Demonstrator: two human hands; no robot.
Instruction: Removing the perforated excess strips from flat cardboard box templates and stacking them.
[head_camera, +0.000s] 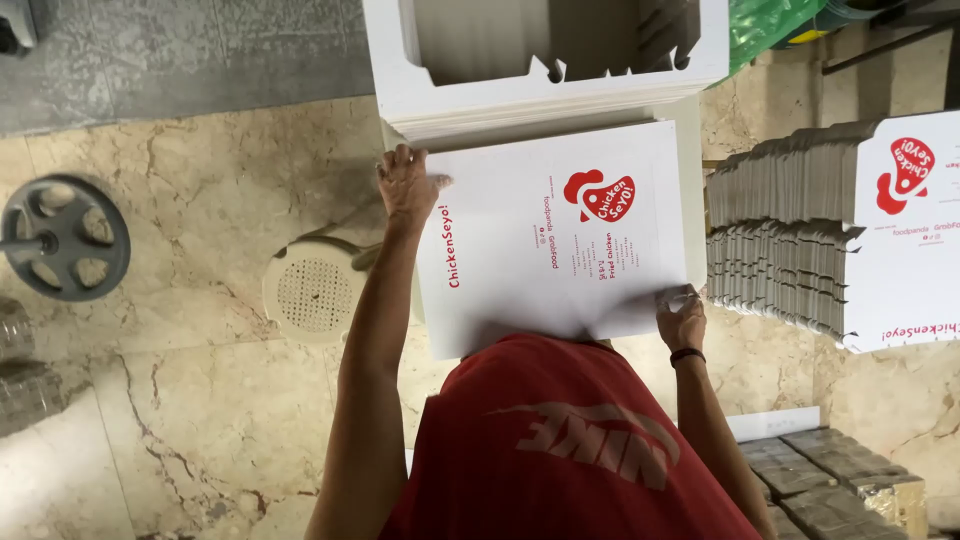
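A flat white cardboard box blank (520, 270) with a red printed emblem lies tilted in front of my red shirt. My left hand (408, 186) grips its far left corner, fingers curled over the edge. At its near right corner my right hand (681, 318), with a dark band on the wrist, pinches the edge. The blank rests over a thick pile of the same white die-cut blanks (480, 95) that reaches away from me.
A stack of folded white boxes (790, 240) with red print stands on edge at the right. A beige perforated stool seat (312, 290) sits left of the blank. On the marble floor lie a grey metal wheel (62, 238) and, lower right, wrapped bundles (840, 480).
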